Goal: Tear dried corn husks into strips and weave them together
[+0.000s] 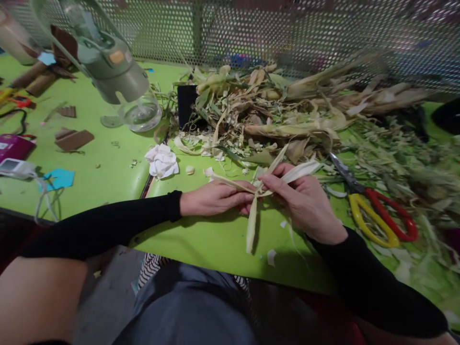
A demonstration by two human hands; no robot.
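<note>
Several pale strips of corn husk (252, 223) cross one another between my two hands, just above the green table. My left hand (219, 197) is closed, pinching the strips where they meet. From the other side my right hand (305, 201) pinches the same crossing with thumb and forefinger, while a broad whitish strip sticks out past its knuckles. One strip hangs down toward the table's front edge. Scissors (373, 206) with one yellow and one red handle lie to the right of my right hand, their blades amid husk scraps.
A big heap of dry corn husks (266, 110) spreads along the back, against a perforated metal screen (161, 38). A clear bottle with a grey-green top (108, 67) stands at back left. Crumpled white paper (161, 161), brown scraps (74, 140) and a white cabled device (16, 167) lie leftward on the table (118, 163).
</note>
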